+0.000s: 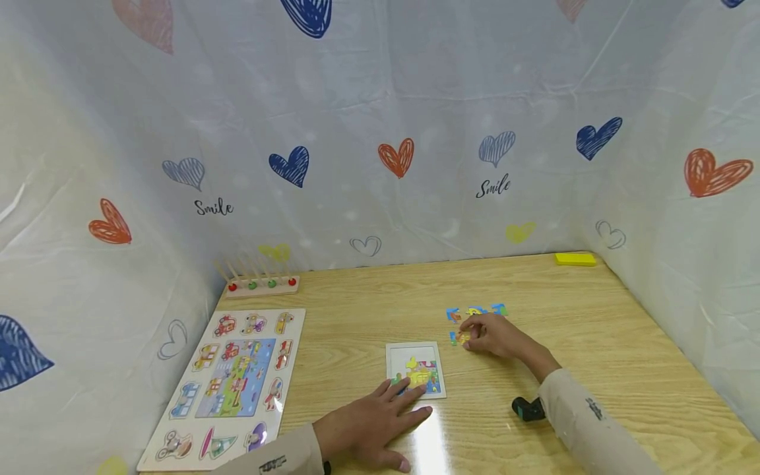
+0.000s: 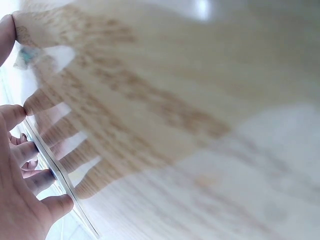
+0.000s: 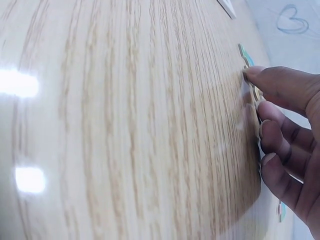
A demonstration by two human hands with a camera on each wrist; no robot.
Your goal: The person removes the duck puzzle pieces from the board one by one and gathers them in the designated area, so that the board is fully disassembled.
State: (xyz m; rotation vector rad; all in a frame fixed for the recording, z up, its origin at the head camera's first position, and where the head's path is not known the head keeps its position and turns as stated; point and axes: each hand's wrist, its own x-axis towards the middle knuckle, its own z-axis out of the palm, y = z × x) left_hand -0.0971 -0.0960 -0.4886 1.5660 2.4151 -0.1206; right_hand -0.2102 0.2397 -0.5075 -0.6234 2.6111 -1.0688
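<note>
A small white puzzle tray (image 1: 410,351) lies mid-table, its lower part filled with colourful jigsaw pieces showing a yellow figure. My left hand (image 1: 380,422) rests with spread fingers on the tray's lower left. In the left wrist view, its fingertips (image 2: 62,205) touch the tray's edge. To the right of the tray, my right hand (image 1: 491,335) pinches a yellowish jigsaw piece (image 1: 464,338) at table level between thumb and index finger. The other fingers are bent close to the tabletop. Loose pieces (image 1: 475,311) lie in a row just beyond this hand, partly hidden by it.
On the left lies a large picture board (image 1: 237,323) with vehicle shapes. Behind it stands a wooden peg rack (image 1: 261,289) with red and green beads. A yellow block (image 1: 574,259) sits at the back right corner. Hanging cloth with hearts encloses the table's back and sides.
</note>
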